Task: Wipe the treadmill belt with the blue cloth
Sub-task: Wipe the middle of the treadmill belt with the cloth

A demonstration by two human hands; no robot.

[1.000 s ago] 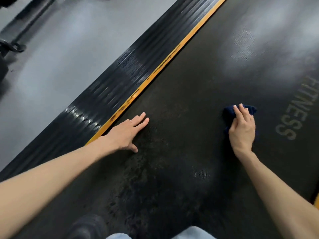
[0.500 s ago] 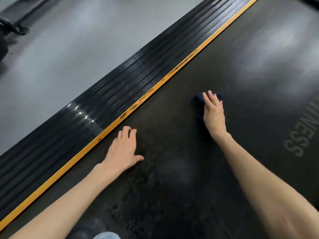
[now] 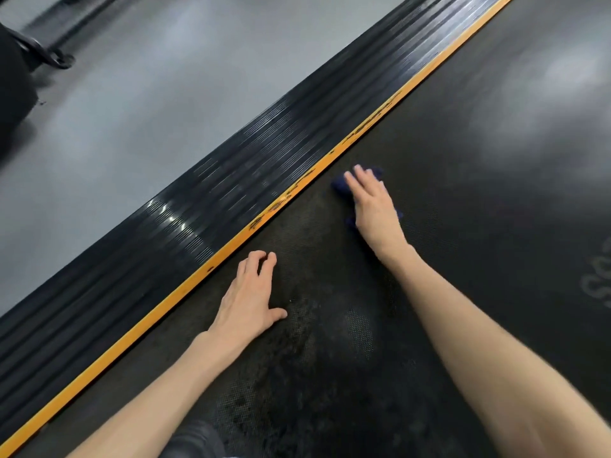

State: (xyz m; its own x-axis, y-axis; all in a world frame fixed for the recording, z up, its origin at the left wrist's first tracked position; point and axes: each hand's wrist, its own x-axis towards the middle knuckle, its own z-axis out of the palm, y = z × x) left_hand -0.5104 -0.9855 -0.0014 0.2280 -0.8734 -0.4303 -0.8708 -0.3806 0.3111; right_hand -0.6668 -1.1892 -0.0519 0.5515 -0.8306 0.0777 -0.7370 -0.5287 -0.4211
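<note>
Beside a ribbed black rail (image 3: pixel 198 200) and orange strip (image 3: pixel 185 294), the left hand (image 3: pixel 251 292) rests open on the treadmill belt (image 3: pixel 479 226), the right hand (image 3: pixel 375 206) presses flat onto a bunched dark blue cloth (image 3: pixel 340 188) near the strip, and pale lettering (image 3: pixel 595 285) at far right is cut off.

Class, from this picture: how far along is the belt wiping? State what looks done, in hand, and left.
Done: nothing plainly; no wiped strip stands out. In hand: the right hand presses the cloth on the belt beside the yellow stripe; the left hand rests on it. Left: at least the blotchy patch nearest the person.
</note>
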